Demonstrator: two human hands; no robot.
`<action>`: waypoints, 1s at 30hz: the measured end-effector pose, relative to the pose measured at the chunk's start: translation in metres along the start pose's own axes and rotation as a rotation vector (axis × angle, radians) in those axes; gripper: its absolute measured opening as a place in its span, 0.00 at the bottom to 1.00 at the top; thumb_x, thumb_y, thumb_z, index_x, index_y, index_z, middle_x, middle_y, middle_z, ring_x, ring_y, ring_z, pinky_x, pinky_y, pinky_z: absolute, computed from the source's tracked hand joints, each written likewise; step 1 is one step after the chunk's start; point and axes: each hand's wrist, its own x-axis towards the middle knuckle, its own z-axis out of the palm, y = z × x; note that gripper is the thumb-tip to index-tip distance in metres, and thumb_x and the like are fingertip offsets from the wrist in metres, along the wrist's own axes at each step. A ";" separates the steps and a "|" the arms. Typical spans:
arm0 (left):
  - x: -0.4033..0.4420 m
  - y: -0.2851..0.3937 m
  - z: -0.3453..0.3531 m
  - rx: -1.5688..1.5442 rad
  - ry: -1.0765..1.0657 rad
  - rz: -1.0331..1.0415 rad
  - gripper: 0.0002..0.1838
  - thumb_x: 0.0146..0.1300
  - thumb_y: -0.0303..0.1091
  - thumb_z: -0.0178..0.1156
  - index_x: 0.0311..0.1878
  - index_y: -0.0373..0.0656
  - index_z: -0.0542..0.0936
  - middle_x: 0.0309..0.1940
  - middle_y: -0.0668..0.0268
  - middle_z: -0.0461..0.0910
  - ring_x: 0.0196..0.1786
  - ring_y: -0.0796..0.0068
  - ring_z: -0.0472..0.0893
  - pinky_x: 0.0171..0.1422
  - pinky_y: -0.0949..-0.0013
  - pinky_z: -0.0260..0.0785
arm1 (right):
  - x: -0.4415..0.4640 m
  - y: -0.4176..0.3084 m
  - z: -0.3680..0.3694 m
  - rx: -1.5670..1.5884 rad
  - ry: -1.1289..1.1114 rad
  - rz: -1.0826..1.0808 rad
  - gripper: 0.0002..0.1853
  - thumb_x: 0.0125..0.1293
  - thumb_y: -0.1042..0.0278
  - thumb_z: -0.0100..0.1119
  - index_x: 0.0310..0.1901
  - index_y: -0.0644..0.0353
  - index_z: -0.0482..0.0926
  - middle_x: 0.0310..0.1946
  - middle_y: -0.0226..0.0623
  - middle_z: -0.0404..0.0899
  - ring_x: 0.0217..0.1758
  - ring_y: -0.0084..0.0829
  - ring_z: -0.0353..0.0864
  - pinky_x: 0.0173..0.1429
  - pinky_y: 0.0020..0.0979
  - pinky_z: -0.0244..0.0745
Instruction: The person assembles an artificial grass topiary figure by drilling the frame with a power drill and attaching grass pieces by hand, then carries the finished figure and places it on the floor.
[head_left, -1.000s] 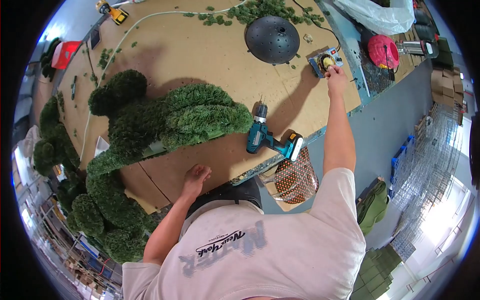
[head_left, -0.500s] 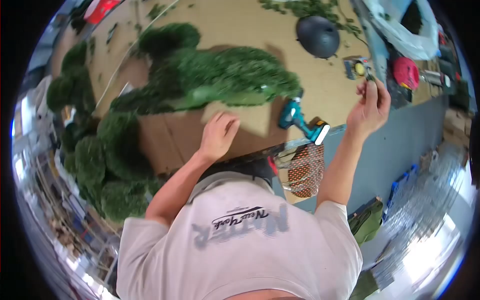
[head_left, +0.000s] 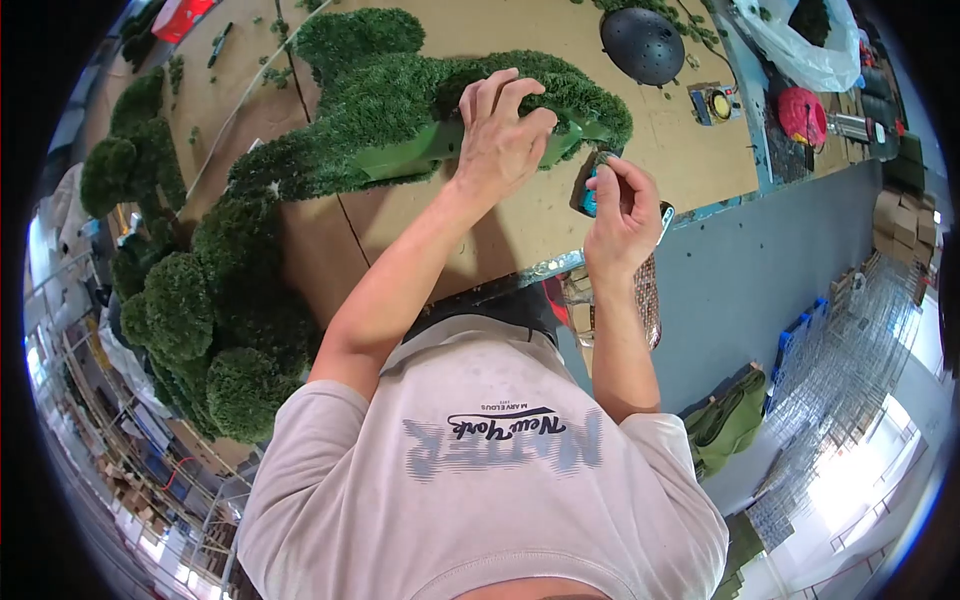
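A long piece of artificial greenery (head_left: 380, 105), leafy with a smooth green base, lies across the worktable. My left hand (head_left: 500, 140) is over its middle, fingers bent into the leaves and thumb on the near side, gripping it. My right hand (head_left: 622, 215) is by the piece's right end, thumb and forefinger pinched together. Something small and dark shows at those fingertips, too small to name. Behind my right hand lies a teal cordless drill (head_left: 588, 198), mostly hidden by it.
A black perforated dome (head_left: 643, 47) and a small yellow-and-black item (head_left: 717, 104) are on the table. Leafy round clumps (head_left: 178, 305) crowd the left. A pink container (head_left: 802, 116) and a white plastic bag (head_left: 830, 65) stand at the right. A pale cord (head_left: 236, 112) crosses the board.
My left hand has moved from the board onto the greenery. My right hand has come left from near the yellow item to the drill. The greenery has shifted slightly in view.
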 end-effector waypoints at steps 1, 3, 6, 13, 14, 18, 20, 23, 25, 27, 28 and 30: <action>-0.001 -0.005 0.001 0.013 -0.055 0.011 0.08 0.56 0.31 0.72 0.40 0.53 0.87 0.63 0.68 0.75 0.73 0.55 0.66 0.75 0.46 0.55 | 0.000 0.002 0.003 -0.003 0.006 -0.003 0.08 0.72 0.80 0.64 0.51 0.65 0.82 0.42 0.36 0.82 0.37 0.24 0.85 0.45 0.25 0.81; 0.001 -0.012 -0.002 0.001 -0.081 0.015 0.08 0.56 0.32 0.72 0.40 0.54 0.87 0.64 0.69 0.74 0.74 0.55 0.65 0.76 0.46 0.55 | 0.000 0.005 0.008 -0.024 0.016 -0.007 0.08 0.71 0.79 0.65 0.50 0.65 0.83 0.40 0.37 0.82 0.36 0.24 0.84 0.43 0.26 0.80; 0.002 -0.019 -0.005 -0.006 -0.119 0.007 0.10 0.57 0.33 0.73 0.43 0.55 0.88 0.66 0.70 0.73 0.75 0.56 0.63 0.76 0.46 0.55 | 0.001 0.009 0.018 -0.087 -0.019 0.065 0.07 0.71 0.78 0.65 0.49 0.65 0.83 0.39 0.36 0.82 0.35 0.24 0.84 0.42 0.27 0.79; -0.001 -0.035 -0.001 -0.154 -0.146 -0.009 0.12 0.57 0.35 0.74 0.45 0.55 0.88 0.69 0.71 0.72 0.74 0.57 0.65 0.76 0.48 0.57 | 0.009 0.026 0.045 -0.198 -0.037 0.090 0.06 0.72 0.76 0.66 0.48 0.66 0.84 0.36 0.36 0.82 0.34 0.25 0.81 0.41 0.28 0.77; 0.000 -0.035 -0.002 -0.167 -0.151 -0.016 0.12 0.57 0.35 0.74 0.45 0.55 0.88 0.69 0.71 0.72 0.73 0.57 0.66 0.75 0.48 0.58 | 0.011 0.027 0.047 -0.226 -0.038 0.075 0.06 0.72 0.76 0.66 0.47 0.66 0.84 0.36 0.36 0.82 0.34 0.25 0.81 0.42 0.28 0.77; -0.001 -0.032 -0.001 -0.161 -0.132 -0.055 0.12 0.56 0.36 0.74 0.45 0.54 0.87 0.69 0.71 0.71 0.72 0.56 0.67 0.74 0.48 0.59 | 0.018 0.029 0.053 -0.312 -0.062 0.073 0.06 0.72 0.75 0.66 0.47 0.65 0.84 0.37 0.37 0.83 0.35 0.26 0.82 0.41 0.29 0.78; -0.002 -0.031 0.001 -0.130 -0.121 -0.059 0.13 0.55 0.36 0.75 0.44 0.53 0.87 0.69 0.72 0.72 0.71 0.56 0.67 0.73 0.49 0.60 | 0.019 0.032 0.052 -0.320 -0.045 0.108 0.06 0.72 0.75 0.66 0.47 0.65 0.84 0.38 0.37 0.84 0.35 0.27 0.83 0.41 0.31 0.78; -0.005 -0.032 0.004 -0.150 -0.096 -0.067 0.13 0.55 0.36 0.75 0.44 0.52 0.86 0.69 0.72 0.71 0.71 0.56 0.67 0.72 0.49 0.60 | 0.018 0.030 0.055 -0.364 -0.058 0.091 0.06 0.72 0.75 0.66 0.47 0.64 0.84 0.38 0.39 0.84 0.36 0.30 0.84 0.41 0.33 0.79; -0.005 -0.033 0.005 -0.161 -0.087 -0.082 0.13 0.55 0.35 0.75 0.44 0.52 0.86 0.69 0.72 0.71 0.71 0.56 0.67 0.72 0.48 0.60 | 0.019 0.031 0.055 -0.424 -0.074 0.077 0.06 0.71 0.74 0.66 0.47 0.64 0.84 0.38 0.40 0.84 0.36 0.31 0.84 0.41 0.33 0.79; -0.006 -0.035 0.006 -0.193 -0.089 -0.087 0.12 0.55 0.35 0.74 0.44 0.52 0.86 0.69 0.72 0.71 0.71 0.56 0.67 0.73 0.48 0.60 | 0.019 0.036 0.055 -0.509 -0.102 0.020 0.09 0.74 0.70 0.65 0.50 0.65 0.85 0.38 0.35 0.86 0.36 0.23 0.85 0.43 0.28 0.79; -0.007 -0.036 0.007 -0.196 -0.084 -0.094 0.12 0.55 0.35 0.74 0.44 0.52 0.86 0.69 0.72 0.71 0.71 0.56 0.67 0.73 0.48 0.60 | 0.019 0.037 0.056 -0.514 -0.109 0.017 0.09 0.74 0.70 0.65 0.50 0.65 0.85 0.38 0.35 0.86 0.36 0.23 0.85 0.43 0.28 0.79; -0.009 -0.038 0.007 -0.218 -0.082 -0.085 0.11 0.57 0.35 0.72 0.45 0.52 0.86 0.69 0.72 0.71 0.72 0.56 0.67 0.73 0.48 0.60 | 0.018 0.034 0.057 -0.540 -0.103 0.007 0.09 0.74 0.70 0.66 0.50 0.64 0.85 0.38 0.35 0.86 0.37 0.24 0.84 0.44 0.29 0.79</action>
